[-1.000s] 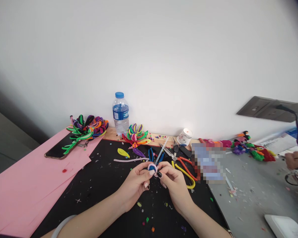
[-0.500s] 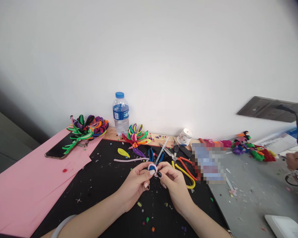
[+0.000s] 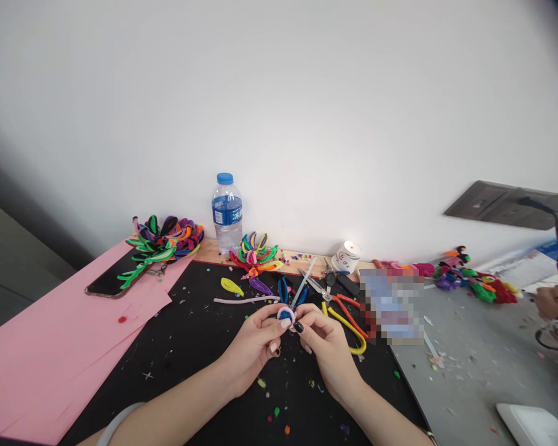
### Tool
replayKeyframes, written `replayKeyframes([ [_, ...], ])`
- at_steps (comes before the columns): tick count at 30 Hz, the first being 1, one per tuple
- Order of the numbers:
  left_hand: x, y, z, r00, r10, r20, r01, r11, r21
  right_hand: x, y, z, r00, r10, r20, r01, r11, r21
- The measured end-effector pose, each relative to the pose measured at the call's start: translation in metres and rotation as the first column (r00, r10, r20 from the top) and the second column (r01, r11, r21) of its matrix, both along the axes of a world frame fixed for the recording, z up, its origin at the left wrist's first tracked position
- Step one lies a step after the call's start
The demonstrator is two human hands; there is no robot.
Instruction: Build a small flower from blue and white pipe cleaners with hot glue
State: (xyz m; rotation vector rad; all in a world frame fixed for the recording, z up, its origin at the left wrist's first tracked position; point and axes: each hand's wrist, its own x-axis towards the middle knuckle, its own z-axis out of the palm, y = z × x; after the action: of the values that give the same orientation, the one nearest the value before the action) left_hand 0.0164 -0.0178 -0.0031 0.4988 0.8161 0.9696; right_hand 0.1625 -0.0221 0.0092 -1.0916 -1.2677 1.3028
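Over the black mat (image 3: 177, 371), both hands pinch a small coil of pale pink and blue fuzzy stems (image 3: 286, 317). My left hand (image 3: 258, 337) grips its left side between thumb and fingers. On its right side, my right hand (image 3: 323, 337) has thumb and fingertips closed on it. Just beyond the fingers lie dark blue loops (image 3: 283, 290) and a pale strip (image 3: 303, 282). A pink stem (image 3: 246, 300), a yellow loop (image 3: 231, 285) and a purple loop (image 3: 260, 285) rest to the left. Scissors with orange handles (image 3: 348, 310) lie right, beside a yellow stem (image 3: 360, 339).
A water bottle (image 3: 227, 214) stands by the wall near bundles of coloured stems (image 3: 167, 238). A phone (image 3: 114, 275) lies on pink paper (image 3: 74, 334) at left. A white cup (image 3: 346, 257) is behind the scissors. Another person's hand (image 3: 555, 303) is at far right.
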Motion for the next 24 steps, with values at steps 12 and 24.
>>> replayKeyframes([
  [12, 0.0003, 0.0001, 0.0023, 1.0, -0.005, 0.001, 0.005, 1.0, 0.003, 0.0011, -0.0006, -0.0034, 1.0, 0.014, -0.019, -0.014, 1.0, -0.008],
  [24, -0.0011, 0.0, 0.0001, 1.0, -0.011, -0.003, 0.011, 1.0, 0.019, -0.0002, -0.0009, -0.0052, 0.997, 0.033, -0.068, -0.034, 0.999, -0.012],
])
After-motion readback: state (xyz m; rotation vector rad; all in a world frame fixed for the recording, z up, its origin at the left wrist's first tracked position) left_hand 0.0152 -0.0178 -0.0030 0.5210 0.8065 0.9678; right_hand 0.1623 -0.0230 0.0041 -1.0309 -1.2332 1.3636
